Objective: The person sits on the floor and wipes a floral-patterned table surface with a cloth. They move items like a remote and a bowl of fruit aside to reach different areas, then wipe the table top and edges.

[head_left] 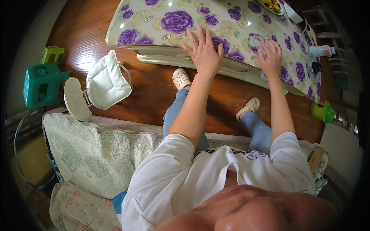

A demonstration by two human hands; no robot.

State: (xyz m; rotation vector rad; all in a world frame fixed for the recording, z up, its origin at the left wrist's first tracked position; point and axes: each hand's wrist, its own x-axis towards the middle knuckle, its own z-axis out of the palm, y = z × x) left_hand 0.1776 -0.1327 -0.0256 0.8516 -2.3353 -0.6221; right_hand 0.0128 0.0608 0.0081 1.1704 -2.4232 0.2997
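Spread flat near the front edge of a low table, my left hand (204,53) has its fingers apart and holds nothing. A glossy cover with purple roses (177,22) lies over the tabletop (138,21). Farther right, my right hand (270,59) presses on a crumpled greyish cloth (257,42), its fingers bent over it against the tabletop. Part of the cloth is hidden under the fingers. Below the table's edge, drawer fronts (231,65) with handles show.
A plate of fruit (271,6), a white box (292,14) and a clear bottle (321,51) stand on the table. A white padded chair (107,80) and green plastic stools (43,83) stand left. Behind is a quilt-covered sofa (95,147); a green bin (321,112) sits right.
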